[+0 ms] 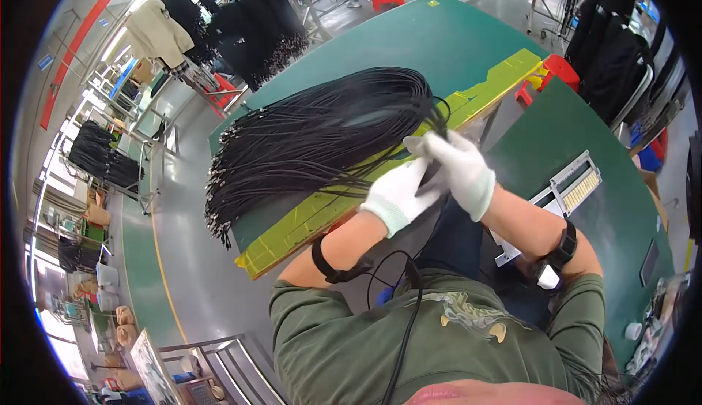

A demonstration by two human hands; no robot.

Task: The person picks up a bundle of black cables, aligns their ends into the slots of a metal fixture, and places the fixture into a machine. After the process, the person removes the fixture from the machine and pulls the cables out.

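Note:
A thick bundle of thin black cables [314, 127] lies looped on the green table, its small metallic ends fanned out at the left. My right hand [464, 167], in a white knitted glove, is closed at the loop's right end, where a few dark strands run down to its fingers. Close beside it is my left hand [398, 194], gloved the same way. Its fingertips meet the right hand and are partly hidden. Some cable strands pass just left of this hand. Motion blurs the strands above both hands.
Yellow tape [300, 222] covers the near edge of the green table [468, 32]. On a second green table at right lies a metal frame with a pale slatted part [578, 185]. A red stool [559, 74] stands between the tables. Racks of hanging black cables [256, 28] stand behind.

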